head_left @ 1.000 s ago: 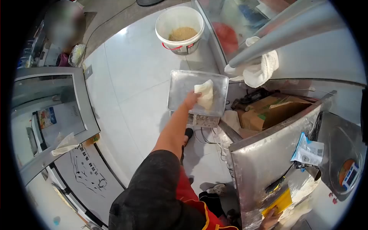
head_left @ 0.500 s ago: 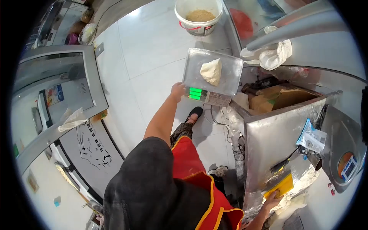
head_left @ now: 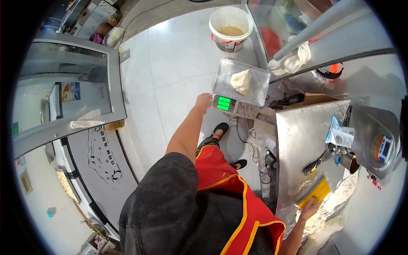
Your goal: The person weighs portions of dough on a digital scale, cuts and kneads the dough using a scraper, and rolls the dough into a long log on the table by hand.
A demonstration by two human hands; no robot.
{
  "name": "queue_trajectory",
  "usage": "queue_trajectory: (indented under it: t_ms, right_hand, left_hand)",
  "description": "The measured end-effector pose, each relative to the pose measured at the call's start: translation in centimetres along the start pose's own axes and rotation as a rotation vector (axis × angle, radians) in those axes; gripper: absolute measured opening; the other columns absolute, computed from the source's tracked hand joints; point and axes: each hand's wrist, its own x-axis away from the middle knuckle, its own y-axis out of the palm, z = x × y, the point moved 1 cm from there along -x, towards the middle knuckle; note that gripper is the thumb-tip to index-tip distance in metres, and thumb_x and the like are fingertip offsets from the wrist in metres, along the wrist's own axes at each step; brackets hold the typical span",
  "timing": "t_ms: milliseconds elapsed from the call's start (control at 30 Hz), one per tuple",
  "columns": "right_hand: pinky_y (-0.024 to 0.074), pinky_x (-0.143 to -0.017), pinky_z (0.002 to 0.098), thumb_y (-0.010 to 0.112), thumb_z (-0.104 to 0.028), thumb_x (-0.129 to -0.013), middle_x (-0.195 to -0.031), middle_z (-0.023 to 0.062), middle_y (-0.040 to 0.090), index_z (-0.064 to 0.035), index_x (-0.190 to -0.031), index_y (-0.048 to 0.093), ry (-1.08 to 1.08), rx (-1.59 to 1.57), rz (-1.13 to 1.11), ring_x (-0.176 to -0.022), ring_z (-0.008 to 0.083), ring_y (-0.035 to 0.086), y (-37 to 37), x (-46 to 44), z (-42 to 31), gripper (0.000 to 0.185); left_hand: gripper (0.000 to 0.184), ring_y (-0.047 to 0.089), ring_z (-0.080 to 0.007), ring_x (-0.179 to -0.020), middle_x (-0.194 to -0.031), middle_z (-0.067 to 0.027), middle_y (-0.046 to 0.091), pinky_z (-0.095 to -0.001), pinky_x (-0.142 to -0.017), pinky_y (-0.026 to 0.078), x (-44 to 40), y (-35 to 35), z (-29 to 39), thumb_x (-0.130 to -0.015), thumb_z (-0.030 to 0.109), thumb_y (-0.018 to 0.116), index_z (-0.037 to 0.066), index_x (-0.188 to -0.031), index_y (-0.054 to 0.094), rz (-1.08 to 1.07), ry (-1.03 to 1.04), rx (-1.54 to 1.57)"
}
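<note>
A pale lump of dough lies on the metal tray of a weighing scale with a lit green display. At the scale's left edge, beside the display, is my left hand; its fingers are too small and partly hidden to read. My right hand grips a yellow scraper over the metal worktop, next to floury dough.
A white bucket with grainy brown contents stands on the floor beyond the scale. A blue-and-white packet, a black-handled tool and a metal cup sit on the worktop. Cables hang beside it.
My left hand has let go of the dough, leaving it on the tray, and has moved to the scale's left edge. The view has shifted. My right hand still holds the scraper.
</note>
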Motion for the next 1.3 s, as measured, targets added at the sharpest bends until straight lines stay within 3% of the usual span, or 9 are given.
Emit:
queue_trajectory:
  t_ms: [133,333,567,633,700,900,1033,1233,1300]
  right_hand:
    - [0.0447,-0.09,0.0369,0.057,-0.01,-0.087,-0.116,0.0237,0.057,0.0068,-0.13,0.041,0.067,-0.053,-0.002,-0.102,0.0316,0.058,-0.2,-0.2,0.3,0.048]
    - [0.0478,-0.083,0.0353,0.056,-0.003,-0.086,-0.104,0.017,0.064,0.0039,-0.116,0.052,-0.036,-0.352,-0.111,-0.093,0.0277,0.063,-1.9,-1.1,2.8,0.031]
    - [0.0498,-0.072,0.0384,0.056,-0.009,-0.088,-0.089,0.0241,0.064,-0.0011,-0.114,0.049,0.092,-0.208,0.193,-0.085,0.0382,0.065,-12.0,5.1,3.2,0.028]
    - [0.0499,-0.07,0.0387,0.056,-0.009,-0.088,-0.086,0.0236,0.064,-0.0008,-0.114,0.049,0.09,-0.169,0.236,-0.083,0.0386,0.066,-12.9,7.4,5.8,0.028]
    - [0.0493,-0.072,0.0397,0.056,-0.007,-0.088,-0.09,0.024,0.064,-0.0006,-0.116,0.047,0.158,-0.241,0.245,-0.086,0.0383,0.065,-13.4,10.0,7.5,0.03]
    - [0.0487,-0.077,0.0406,0.056,-0.005,-0.087,-0.099,0.0249,0.064,-0.0035,-0.134,0.039,0.134,-0.196,0.344,-0.092,0.0396,0.063,-12.7,14.9,11.9,0.05]
    - [0.0493,-0.075,0.0426,0.057,-0.004,-0.086,-0.109,0.0261,0.061,-0.0196,-0.146,0.027,0.227,-0.167,0.092,-0.094,0.041,0.061,-13.7,15.3,10.5,0.069]
    - [0.0488,-0.067,0.0455,0.058,-0.002,-0.084,-0.099,0.0244,0.064,-0.0282,-0.147,0.022,0.031,-0.063,-0.017,-0.079,0.0436,0.062,-12.2,13.4,12.4,0.077]
    - [0.0484,-0.066,0.0456,0.058,-0.002,-0.084,-0.096,0.0243,0.064,-0.0293,-0.148,0.021,-0.003,-0.05,-0.041,-0.077,0.0434,0.062,-11.8,12.9,12.9,0.078]
  left_hand:
    - [0.03,0.061,-0.0158,-0.077,-0.092,-0.008,0.065,-0.0289,-0.068,0.049,5.9,7.0,3.0,-0.087,0.019,0.055,0.002,-0.112,0.058,0.26,0.062,-0.033]
    - [0.031,0.062,-0.0199,-0.078,-0.088,-0.0132,0.066,-0.0316,-0.071,0.049,13.9,23.3,1.8,-0.088,0.021,0.058,0.0,-0.111,0.059,0.264,0.674,-0.676]
    - [0.039,0.062,-0.0246,-0.078,-0.099,-0.0132,0.062,-0.0352,-0.072,0.051,29.4,45.2,-10.5,-0.083,0.023,0.068,0.002,-0.113,0.056,-0.598,0.738,-1.104]
    - [0.047,0.06,-0.0282,-0.09,-0.108,-0.0152,0.057,-0.0383,-0.078,0.049,29.9,46.8,-17.5,-0.079,0.026,0.071,0.003,-0.117,0.052,-0.83,0.987,-1.147]
    - [0.056,0.052,-0.0307,-0.106,-0.118,-0.0145,0.053,-0.0404,-0.089,0.044,33.2,49.1,-20.4,-0.073,0.026,0.074,0.007,-0.12,0.05,-0.943,0.949,-1.259]
    - [0.035,0.05,-0.0305,-0.109,-0.111,-0.0103,0.055,-0.0406,-0.092,0.039,33.6,53.7,-26.4,-0.077,0.012,0.06,0.01,-0.112,0.059,-1.035,1.672,-1.427]
    - [0.026,0.049,-0.0295,-0.113,-0.115,-0.0101,0.055,-0.0408,-0.091,0.04,32.4,55.7,-23.8,-0.078,0.013,0.055,0.012,-0.104,0.06,-1.288,1.307,-1.636]
    - [0.021,0.051,-0.0321,-0.104,-0.102,-0.015,0.057,-0.0434,-0.088,0.042,32.7,55.2,-23.8,-0.08,0.009,0.05,0.004,-0.099,0.057,-1.041,1.682,-1.396]
    - [0.025,0.053,-0.0353,-0.099,-0.098,-0.019,0.058,-0.045,-0.085,0.044,34.6,54.3,-25.7,-0.077,0.007,0.052,0.0,-0.101,0.055,-1.194,1.2,-1.45]
